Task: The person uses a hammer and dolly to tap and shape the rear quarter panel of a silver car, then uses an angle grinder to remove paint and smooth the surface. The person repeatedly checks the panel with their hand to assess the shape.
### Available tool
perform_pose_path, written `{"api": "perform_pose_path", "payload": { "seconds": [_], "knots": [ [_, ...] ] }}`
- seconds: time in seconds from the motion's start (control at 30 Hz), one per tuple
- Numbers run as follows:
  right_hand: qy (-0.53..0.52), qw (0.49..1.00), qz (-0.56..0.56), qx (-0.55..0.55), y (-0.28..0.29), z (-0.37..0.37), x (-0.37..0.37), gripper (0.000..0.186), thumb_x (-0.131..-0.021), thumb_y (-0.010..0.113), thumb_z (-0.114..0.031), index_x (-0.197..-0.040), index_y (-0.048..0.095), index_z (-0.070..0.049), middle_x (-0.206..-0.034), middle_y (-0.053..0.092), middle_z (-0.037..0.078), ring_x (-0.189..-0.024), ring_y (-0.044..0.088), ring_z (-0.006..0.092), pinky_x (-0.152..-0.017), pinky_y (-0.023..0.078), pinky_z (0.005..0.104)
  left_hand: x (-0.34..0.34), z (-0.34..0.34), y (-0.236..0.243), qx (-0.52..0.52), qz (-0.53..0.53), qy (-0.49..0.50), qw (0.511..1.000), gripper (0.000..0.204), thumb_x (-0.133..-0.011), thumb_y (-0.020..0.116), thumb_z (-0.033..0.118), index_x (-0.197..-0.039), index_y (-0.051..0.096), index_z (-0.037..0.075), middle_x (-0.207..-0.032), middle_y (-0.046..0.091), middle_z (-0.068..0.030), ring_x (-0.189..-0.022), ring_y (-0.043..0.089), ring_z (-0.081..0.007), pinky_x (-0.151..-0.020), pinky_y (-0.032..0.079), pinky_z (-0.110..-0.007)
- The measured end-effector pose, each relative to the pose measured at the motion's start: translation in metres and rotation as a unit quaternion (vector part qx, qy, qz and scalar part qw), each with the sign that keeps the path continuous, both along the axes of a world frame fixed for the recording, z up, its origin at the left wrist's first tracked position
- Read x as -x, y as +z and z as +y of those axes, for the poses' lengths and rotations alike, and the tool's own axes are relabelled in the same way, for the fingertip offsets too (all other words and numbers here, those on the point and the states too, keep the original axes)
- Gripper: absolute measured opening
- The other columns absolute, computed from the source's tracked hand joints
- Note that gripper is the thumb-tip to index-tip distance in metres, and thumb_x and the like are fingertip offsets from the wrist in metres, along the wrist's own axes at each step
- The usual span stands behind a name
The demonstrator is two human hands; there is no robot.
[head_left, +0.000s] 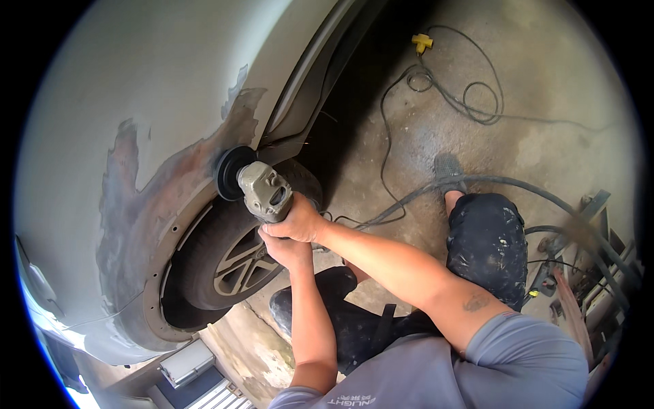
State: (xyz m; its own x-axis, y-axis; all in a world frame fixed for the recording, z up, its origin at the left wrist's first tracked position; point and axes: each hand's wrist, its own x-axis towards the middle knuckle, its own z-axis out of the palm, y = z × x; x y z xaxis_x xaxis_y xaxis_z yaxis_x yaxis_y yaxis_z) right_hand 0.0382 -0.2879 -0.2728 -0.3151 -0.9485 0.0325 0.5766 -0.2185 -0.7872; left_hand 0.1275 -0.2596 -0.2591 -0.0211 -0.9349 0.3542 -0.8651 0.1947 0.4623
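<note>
Right hand (303,219) and left hand (289,249), fingers closed round grinder (266,191), probably to steady disc (227,172) against car panel (170,146).

Around the grinder (264,189), its disc (229,174) sits at ten o'clock over the car panel (184,126), the wheel (204,274) at seven; your right hand (300,219) is at four, your left hand (289,251) at five. On the floor (426,133), the cable connector (422,43) lies between one and two.

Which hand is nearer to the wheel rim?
Left. In this view, the left hand is just to the upper right of the wheel rim; the right hand is farther up and away from it, around the grinder.
</note>
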Motion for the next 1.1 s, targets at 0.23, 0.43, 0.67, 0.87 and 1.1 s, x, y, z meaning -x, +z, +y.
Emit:
{"api": "perform_pose_path", "payload": {
  "seconds": [0.23,0.43,0.67,0.87,1.1],
  "knots": [
    [0.007,0.998,-0.06,-0.025,-0.002,-0.002,0.002,0.051,-0.07,0.086,-0.021,-0.116,0.071,-0.003,-0.11,0.075,0.01,-0.101,0.07,0.0208,-0.096,0.055,0.0359,-0.004,-0.007,0.005,-0.017,-0.06,0.012,0.998,0.052,-0.081,0.086,0.025,-0.117,0.057,0.002,-0.102,0.072,-0.0247,-0.098,0.069,-0.0492,-0.082,0.054,-0.05],
    [0.017,0.997,-0.08,0.008,0.001,-0.005,0.008,0.053,-0.071,0.085,-0.02,-0.119,0.07,-0.004,-0.114,0.075,0.012,-0.106,0.069,0.0224,-0.1,0.053,0.0368,0.004,-0.01,0.017,0.0,-0.049,0.004,0.999,0.047,-0.082,0.085,0.024,-0.115,0.058,0.002,-0.1,0.072,-0.0245,-0.097,0.07,-0.0479,-0.081,0.054,-0.049],
    [-0.018,0.996,-0.087,0.02,0.014,-0.006,0.006,0.05,-0.072,0.084,-0.018,-0.117,0.069,-0.004,-0.112,0.073,0.008,-0.101,0.068,0.0198,-0.097,0.054,0.036,0.005,-0.011,0.022,-0.009,-0.04,0.013,0.999,0.046,-0.082,0.085,0.026,-0.112,0.059,0.003,-0.1,0.07,-0.0227,-0.096,0.069,-0.0465,-0.081,0.053,-0.049],
    [-0.012,0.997,-0.078,-0.001,0.009,-0.011,0.011,0.05,-0.073,0.083,-0.018,-0.118,0.069,-0.004,-0.117,0.073,0.011,-0.107,0.068,0.0199,-0.1,0.053,0.0358,0.004,-0.016,0.016,-0.001,-0.045,-0.013,0.999,0.046,-0.083,0.084,0.023,-0.117,0.06,0.003,-0.103,0.07,-0.0225,-0.095,0.069,-0.0456,-0.08,0.054,-0.048],
    [-0.002,0.995,-0.093,-0.02,0.018,-0.024,0.041,0.039,-0.071,0.084,-0.016,-0.106,0.073,-0.003,-0.105,0.076,0.011,-0.097,0.072,0.0199,-0.092,0.056,0.0357,0.041,-0.033,0.038,-0.052,-0.026,-0.009,0.998,0.05,-0.081,0.086,0.028,-0.114,0.057,0.002,-0.102,0.072,-0.0245,-0.098,0.07,-0.0475,-0.082,0.054,-0.048]
  ]
}}
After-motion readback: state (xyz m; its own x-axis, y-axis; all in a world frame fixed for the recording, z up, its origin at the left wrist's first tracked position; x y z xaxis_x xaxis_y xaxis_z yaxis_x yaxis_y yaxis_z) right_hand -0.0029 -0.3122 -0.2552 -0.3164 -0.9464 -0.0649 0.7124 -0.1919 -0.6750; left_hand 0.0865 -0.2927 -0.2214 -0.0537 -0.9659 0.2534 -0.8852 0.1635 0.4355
